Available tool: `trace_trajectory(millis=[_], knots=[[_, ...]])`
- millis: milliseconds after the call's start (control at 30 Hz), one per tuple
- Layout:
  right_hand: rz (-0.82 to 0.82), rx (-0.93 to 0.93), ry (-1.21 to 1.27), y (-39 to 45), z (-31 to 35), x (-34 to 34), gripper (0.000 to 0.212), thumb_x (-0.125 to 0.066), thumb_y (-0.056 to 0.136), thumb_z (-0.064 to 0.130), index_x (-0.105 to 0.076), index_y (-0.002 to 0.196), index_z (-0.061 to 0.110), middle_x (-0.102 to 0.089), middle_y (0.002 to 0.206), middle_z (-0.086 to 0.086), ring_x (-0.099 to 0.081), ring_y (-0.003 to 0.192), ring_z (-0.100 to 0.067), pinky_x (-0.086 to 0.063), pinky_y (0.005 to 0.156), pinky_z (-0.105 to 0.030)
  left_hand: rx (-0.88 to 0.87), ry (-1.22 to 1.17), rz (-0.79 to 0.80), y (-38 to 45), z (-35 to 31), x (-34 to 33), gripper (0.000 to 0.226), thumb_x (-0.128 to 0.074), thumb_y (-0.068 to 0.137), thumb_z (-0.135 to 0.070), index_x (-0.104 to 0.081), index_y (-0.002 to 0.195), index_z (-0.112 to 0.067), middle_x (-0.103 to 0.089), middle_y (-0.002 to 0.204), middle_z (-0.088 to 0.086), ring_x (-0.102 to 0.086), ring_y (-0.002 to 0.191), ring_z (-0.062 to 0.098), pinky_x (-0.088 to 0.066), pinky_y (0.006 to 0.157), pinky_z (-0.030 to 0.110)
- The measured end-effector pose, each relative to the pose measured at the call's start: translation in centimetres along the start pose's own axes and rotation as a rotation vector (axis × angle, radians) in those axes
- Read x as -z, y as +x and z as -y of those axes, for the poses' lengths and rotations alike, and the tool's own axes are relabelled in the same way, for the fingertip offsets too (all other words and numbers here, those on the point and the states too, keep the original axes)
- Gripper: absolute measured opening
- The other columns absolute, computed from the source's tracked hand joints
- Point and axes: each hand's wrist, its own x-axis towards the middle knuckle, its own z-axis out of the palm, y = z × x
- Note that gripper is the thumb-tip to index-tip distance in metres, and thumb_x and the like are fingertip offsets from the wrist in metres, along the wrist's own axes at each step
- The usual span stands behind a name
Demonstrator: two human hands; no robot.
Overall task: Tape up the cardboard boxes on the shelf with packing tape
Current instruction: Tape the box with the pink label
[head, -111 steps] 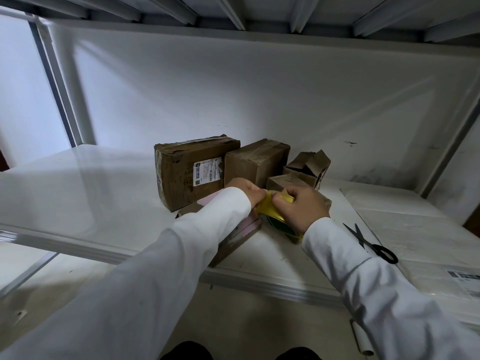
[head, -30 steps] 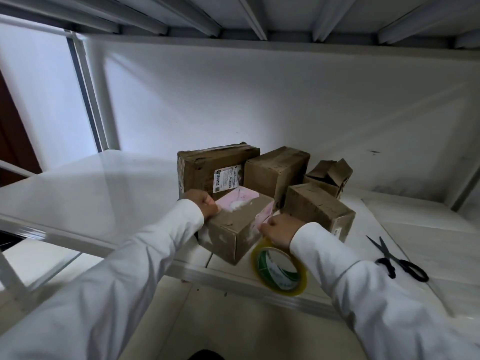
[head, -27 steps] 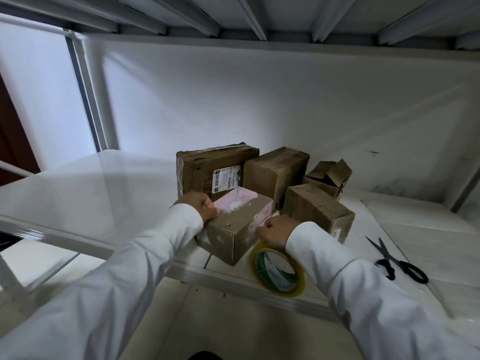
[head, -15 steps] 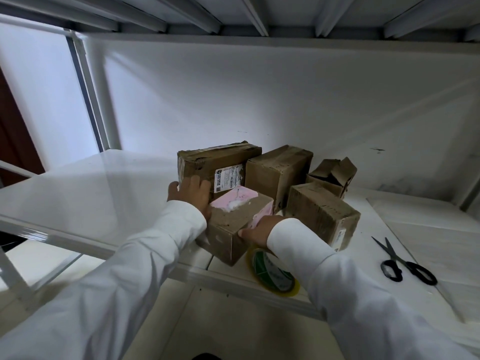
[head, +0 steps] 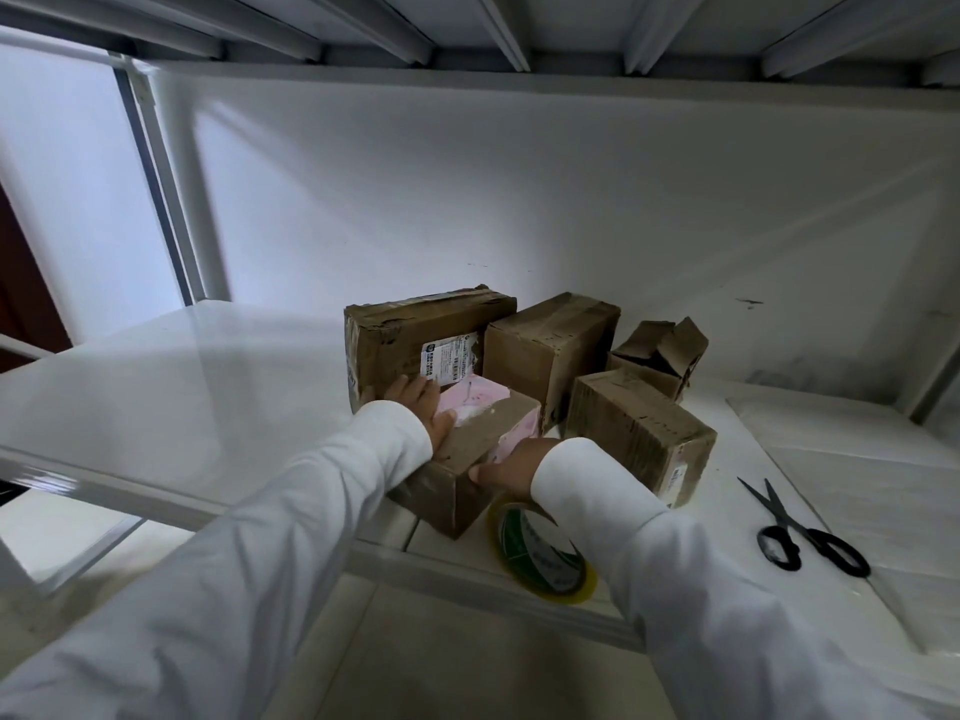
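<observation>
Cardboard box with pink tape sits at the front edge of the shelf, between the two hands and touching both. The left hand lies flat on its top left end, fingers straight, pressing down rather than gripping. The right hand is against the box's near right face; its thumb points along that face, but the sleeve hides the fingers, so I cannot tell how far that grip is closed or whether it holds the tape end. The tape roll stands on edge just below the right hand, at the shelf's lip, plainly nearer the right hand than the left. The box's long axis runs from near-left to far-right, so a strip would likely be drawn along that line. Scissors lie well apart to the right. Four other boxes stand behind.
</observation>
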Motion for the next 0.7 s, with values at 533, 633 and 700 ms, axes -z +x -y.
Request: trace_trajectory(millis=[533,633,700], knots=[[-0.007,0.003,-0.018,0.4,0.2,-0.1,0.052,-0.034,0.101,0.038,-0.021,0.149,0.021,-0.029,0.152,-0.004,-0.03,0.137,-0.024,-0.025,0.112,-0.03,-0.135,0.4,-0.164,-2.8,-2.9,1.8,0.077,-0.055,0.087,-0.041,-0.015,0.149,-0.017,-0.016,0.155,0.008,-0.01,0.144,0.03,-0.007,0.115,0.059],[-0.028,-0.013,0.002,-0.1,0.3,0.0,0.053,-0.032,0.101,0.04,-0.018,0.149,0.022,-0.028,0.152,-0.002,-0.03,0.137,-0.024,-0.026,0.111,-0.03,0.008,0.51,-0.192,-2.2,-1.4,2.2,0.058,-0.036,0.095,-0.037,-0.019,0.146,-0.014,-0.023,0.15,0.009,-0.012,0.141,0.029,-0.003,0.112,0.063],[-0.034,-0.033,0.019,-0.1,0.2,-0.1,0.054,-0.033,0.101,0.042,-0.019,0.149,0.022,-0.029,0.152,-0.002,-0.031,0.136,-0.025,-0.028,0.11,-0.031,-0.008,0.552,-0.193,-1.9,-1.4,2.0,0.061,-0.035,0.096,-0.036,-0.014,0.148,-0.013,-0.02,0.151,0.01,-0.009,0.143,0.03,-0.002,0.112,0.064]])
